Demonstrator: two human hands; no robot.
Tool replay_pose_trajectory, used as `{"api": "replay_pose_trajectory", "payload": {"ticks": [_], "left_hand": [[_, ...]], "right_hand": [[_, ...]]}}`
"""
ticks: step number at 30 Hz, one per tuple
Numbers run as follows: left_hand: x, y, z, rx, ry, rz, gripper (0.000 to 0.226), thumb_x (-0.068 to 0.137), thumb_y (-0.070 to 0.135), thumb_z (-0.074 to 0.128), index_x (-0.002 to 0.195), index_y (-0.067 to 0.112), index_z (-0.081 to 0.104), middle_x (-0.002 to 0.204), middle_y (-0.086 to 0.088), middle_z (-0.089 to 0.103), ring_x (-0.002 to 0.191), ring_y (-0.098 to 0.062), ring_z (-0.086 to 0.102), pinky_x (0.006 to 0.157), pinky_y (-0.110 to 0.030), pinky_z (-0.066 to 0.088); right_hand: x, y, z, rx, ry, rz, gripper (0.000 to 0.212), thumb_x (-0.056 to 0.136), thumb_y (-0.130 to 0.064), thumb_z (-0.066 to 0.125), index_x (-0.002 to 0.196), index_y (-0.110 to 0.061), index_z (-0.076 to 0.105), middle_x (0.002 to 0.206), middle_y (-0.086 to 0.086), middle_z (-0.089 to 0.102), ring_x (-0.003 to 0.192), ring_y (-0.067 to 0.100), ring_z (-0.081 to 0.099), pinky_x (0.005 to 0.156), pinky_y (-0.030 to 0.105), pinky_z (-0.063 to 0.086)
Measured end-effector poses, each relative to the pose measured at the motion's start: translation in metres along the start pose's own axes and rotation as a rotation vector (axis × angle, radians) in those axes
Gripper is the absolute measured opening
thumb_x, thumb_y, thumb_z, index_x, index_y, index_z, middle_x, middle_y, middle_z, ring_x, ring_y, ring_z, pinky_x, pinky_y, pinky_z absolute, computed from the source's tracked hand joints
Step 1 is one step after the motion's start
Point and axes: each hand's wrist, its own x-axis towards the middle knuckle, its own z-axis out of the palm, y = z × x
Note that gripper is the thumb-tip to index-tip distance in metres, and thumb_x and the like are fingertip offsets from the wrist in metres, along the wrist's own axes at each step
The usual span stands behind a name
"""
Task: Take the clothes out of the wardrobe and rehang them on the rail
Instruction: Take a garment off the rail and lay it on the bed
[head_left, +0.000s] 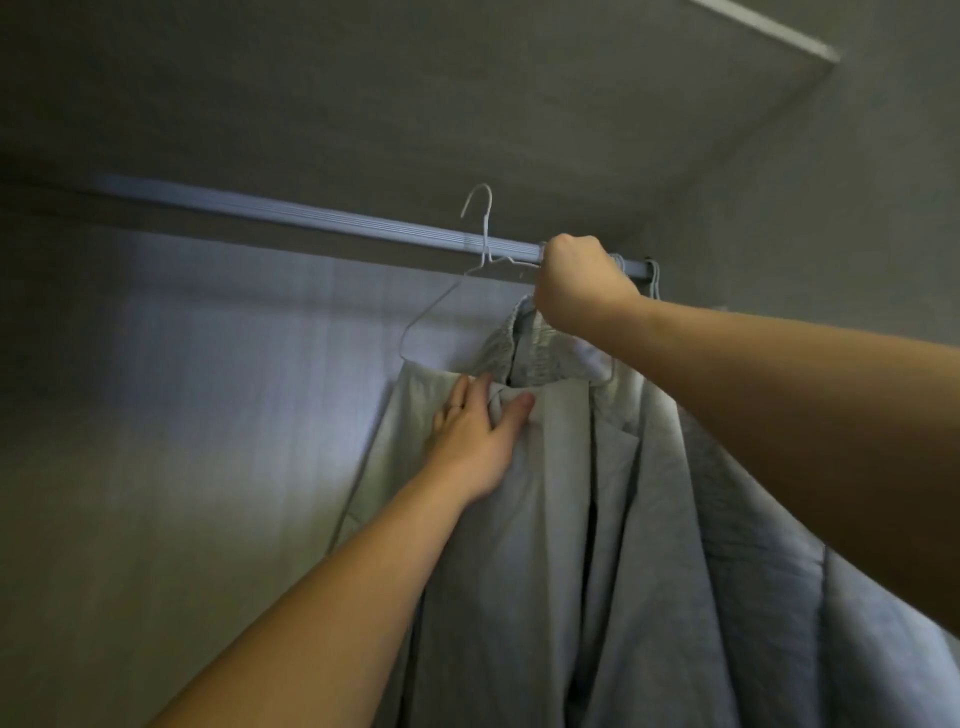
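A pale grey jacket (561, 519) hangs from a thin white wire hanger (483, 228) whose hook sits just above the wardrobe rail (322, 215). My right hand (579, 283) is a fist at the top of the hanger, against the rail, and grips the wire there. My left hand (480, 431) lies on the jacket's shoulder just below the collar, fingers gathered into the cloth with the thumb over a fold. More grey garments (753, 519) hang to the right, behind my right forearm.
The rail runs from far left to the right wall; its left stretch carries nothing. The wardrobe's back panel (208, 389) and top panel (467, 104) close in around it. More hanger hooks (653, 278) sit at the rail's right end.
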Motion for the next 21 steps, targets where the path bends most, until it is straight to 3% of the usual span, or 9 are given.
{"api": "replay_pose_trajectory", "payload": {"ticks": [3,9,15,18,21], "left_hand": [[0.000,0.007,-0.006,0.036,0.075,0.025,0.071,0.098,0.062,0.036,0.158,0.029,0.016,0.167,0.000,0.006,0.152,-0.027,0.010,0.123,-0.042,0.012],[-0.012,0.035,-0.023,0.110,0.334,0.144,0.079,0.088,0.062,0.028,0.158,0.026,0.020,0.167,-0.004,0.008,0.153,-0.026,0.006,0.122,-0.044,0.008],[-0.038,0.085,-0.023,0.183,0.454,0.274,0.070,0.095,0.054,0.029,0.156,0.020,0.025,0.166,-0.006,0.012,0.152,-0.030,0.010,0.121,-0.048,0.013],[-0.056,0.119,-0.016,0.163,0.481,0.311,0.071,0.093,0.054,0.026,0.155,0.019,0.029,0.165,-0.008,0.019,0.151,-0.031,0.015,0.121,-0.049,0.014],[-0.077,0.159,-0.007,0.087,0.508,0.409,0.062,0.096,0.045,0.036,0.150,0.014,0.040,0.157,-0.010,0.037,0.144,-0.033,0.032,0.117,-0.052,0.024]], "right_hand": [[-0.006,0.006,-0.010,0.024,0.027,-0.008,0.026,0.090,-0.003,0.047,0.067,-0.011,0.038,0.071,0.010,0.043,0.057,0.029,0.040,0.061,0.035,0.036],[-0.047,0.038,-0.043,0.051,0.105,-0.079,0.021,0.090,-0.010,0.043,0.086,0.000,0.062,0.088,0.022,0.065,0.082,0.042,0.058,0.070,0.044,0.051],[-0.111,0.073,-0.105,0.021,0.148,-0.110,0.021,0.096,-0.015,0.045,0.091,-0.008,0.065,0.092,0.014,0.068,0.089,0.036,0.057,0.066,0.031,0.031],[-0.145,0.093,-0.147,-0.004,0.178,-0.124,0.019,0.096,-0.015,0.049,0.093,-0.008,0.066,0.084,0.010,0.068,0.084,0.037,0.058,0.064,0.033,0.032],[-0.183,0.113,-0.194,-0.020,0.194,-0.099,0.018,0.096,-0.018,0.053,0.094,-0.009,0.068,0.069,0.001,0.058,0.074,0.033,0.055,0.062,0.032,0.028]]}}
